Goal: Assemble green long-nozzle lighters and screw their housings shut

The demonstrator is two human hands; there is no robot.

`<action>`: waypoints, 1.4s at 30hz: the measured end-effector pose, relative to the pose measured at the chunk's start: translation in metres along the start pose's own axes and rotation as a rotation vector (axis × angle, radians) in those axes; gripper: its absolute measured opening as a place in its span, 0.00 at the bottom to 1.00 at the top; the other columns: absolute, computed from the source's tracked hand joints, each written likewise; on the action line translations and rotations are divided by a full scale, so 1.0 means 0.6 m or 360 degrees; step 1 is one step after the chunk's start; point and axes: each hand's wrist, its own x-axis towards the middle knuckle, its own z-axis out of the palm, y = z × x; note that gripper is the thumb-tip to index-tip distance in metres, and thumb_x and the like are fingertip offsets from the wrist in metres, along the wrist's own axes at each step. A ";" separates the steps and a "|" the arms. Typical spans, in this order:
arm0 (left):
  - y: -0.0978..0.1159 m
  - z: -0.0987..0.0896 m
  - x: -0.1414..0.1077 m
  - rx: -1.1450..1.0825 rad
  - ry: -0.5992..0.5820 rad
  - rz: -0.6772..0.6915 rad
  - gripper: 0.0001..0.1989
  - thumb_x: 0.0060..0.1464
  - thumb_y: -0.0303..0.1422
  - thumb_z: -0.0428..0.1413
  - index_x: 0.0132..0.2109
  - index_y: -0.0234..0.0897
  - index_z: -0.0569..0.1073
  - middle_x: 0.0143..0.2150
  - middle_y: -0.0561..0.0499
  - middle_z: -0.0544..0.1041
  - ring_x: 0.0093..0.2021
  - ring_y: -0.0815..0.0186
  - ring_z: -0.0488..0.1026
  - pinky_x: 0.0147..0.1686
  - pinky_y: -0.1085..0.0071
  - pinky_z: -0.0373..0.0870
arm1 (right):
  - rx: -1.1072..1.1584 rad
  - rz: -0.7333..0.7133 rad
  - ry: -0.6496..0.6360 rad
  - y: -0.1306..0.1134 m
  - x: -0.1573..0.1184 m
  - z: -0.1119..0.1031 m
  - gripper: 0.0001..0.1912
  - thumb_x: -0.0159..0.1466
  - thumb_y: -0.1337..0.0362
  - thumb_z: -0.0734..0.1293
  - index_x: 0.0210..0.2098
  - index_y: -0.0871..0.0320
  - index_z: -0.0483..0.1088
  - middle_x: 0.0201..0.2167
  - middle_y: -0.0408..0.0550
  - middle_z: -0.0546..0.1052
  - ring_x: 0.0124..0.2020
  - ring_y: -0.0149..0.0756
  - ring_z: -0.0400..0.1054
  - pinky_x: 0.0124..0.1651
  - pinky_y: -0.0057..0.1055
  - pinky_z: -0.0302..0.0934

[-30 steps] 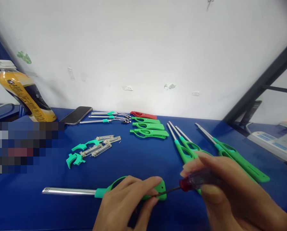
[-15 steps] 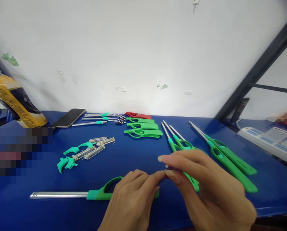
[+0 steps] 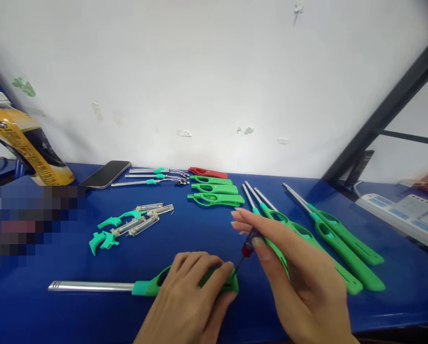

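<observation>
A green long-necked gas lighter (image 3: 142, 287) lies across the front of the table, its silver tube pointing left. My left hand (image 3: 190, 296) is closed around its handle and covers much of it. A small screwdriver (image 3: 248, 244) with a dark handle and red collar is pinched between the thumb and fingers of my right hand (image 3: 296, 267). Its thin shaft slants down to the right end of the lighter's handle, where the tip appears to touch. Beyond my right hand lie more green lighters (image 3: 346, 253) with silver tubes.
Teal triggers (image 3: 109, 222) and several clear fuel tanks (image 3: 144, 224) lie at centre left. Behind them are metal tubes with wires (image 3: 137, 182), green handle shells (image 3: 219, 199) and a red one (image 3: 208, 172). A phone (image 3: 106, 174) and a yellow bottle (image 3: 30, 143) stand back left.
My right hand has tilted and brought the screwdriver into view, its shaft now down at the lighter's handle end. The left hand's fingers have drawn back onto the handle.
</observation>
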 end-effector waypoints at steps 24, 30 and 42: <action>-0.033 -0.031 -0.031 0.0106 -0.0074 -0.0058 0.18 0.72 0.26 0.57 0.63 0.49 0.78 0.52 0.49 0.83 0.49 0.56 0.81 0.49 0.60 0.80 | 0.0256 0.0038 0.0151 0.028 -0.010 0.045 0.23 0.79 0.70 0.64 0.67 0.43 0.77 0.48 0.47 0.80 0.44 0.37 0.78 0.45 0.35 0.76; -0.035 -0.034 -0.032 0.0143 -0.0084 -0.0028 0.18 0.72 0.26 0.57 0.63 0.48 0.77 0.52 0.49 0.83 0.49 0.56 0.81 0.48 0.59 0.80 | 0.0416 0.0132 0.0172 0.030 -0.012 0.049 0.23 0.75 0.71 0.71 0.65 0.41 0.77 0.47 0.44 0.82 0.40 0.36 0.80 0.45 0.35 0.77; -0.035 -0.031 -0.030 0.0134 -0.0101 -0.0049 0.18 0.72 0.26 0.58 0.63 0.49 0.77 0.54 0.49 0.82 0.51 0.55 0.81 0.50 0.57 0.80 | 0.0427 0.0096 0.0130 0.028 -0.016 0.054 0.27 0.75 0.75 0.69 0.67 0.40 0.75 0.50 0.44 0.83 0.43 0.36 0.82 0.48 0.36 0.79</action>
